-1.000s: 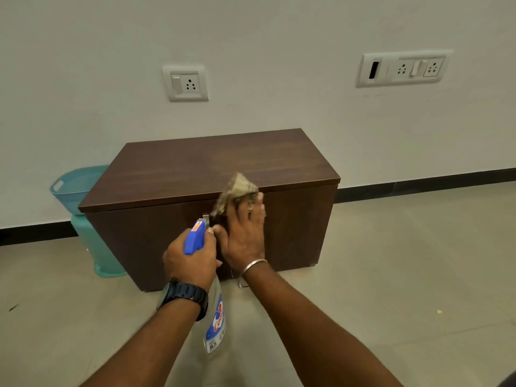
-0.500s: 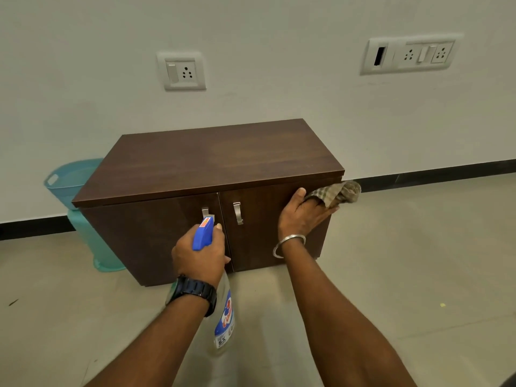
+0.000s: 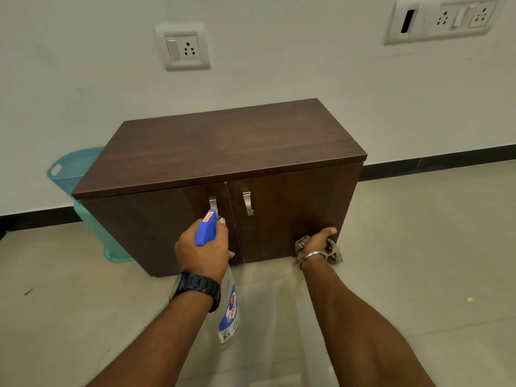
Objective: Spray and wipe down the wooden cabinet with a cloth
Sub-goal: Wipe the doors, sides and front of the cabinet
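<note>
A low dark wooden cabinet (image 3: 217, 152) with two doors and metal handles stands against the white wall. My right hand (image 3: 317, 243) presses a crumpled checked cloth (image 3: 333, 251) against the bottom right corner of the right door. My left hand (image 3: 203, 250) grips a clear spray bottle (image 3: 229, 314) by its blue trigger head, held in front of the left door with the nozzle near the left handle. Most of the cloth is hidden under my right hand.
A teal plastic bin (image 3: 69, 169) stands left of the cabinet against the wall. Wall sockets (image 3: 183, 47) sit above, with a wider switch panel (image 3: 444, 18) at upper right. Pale tiled floor (image 3: 432, 247) spreads around the cabinet.
My right hand has swept the cloth from the front top edge to the upper right of the door, then down to its bottom right corner. The left hand with the bottle stayed almost still.
</note>
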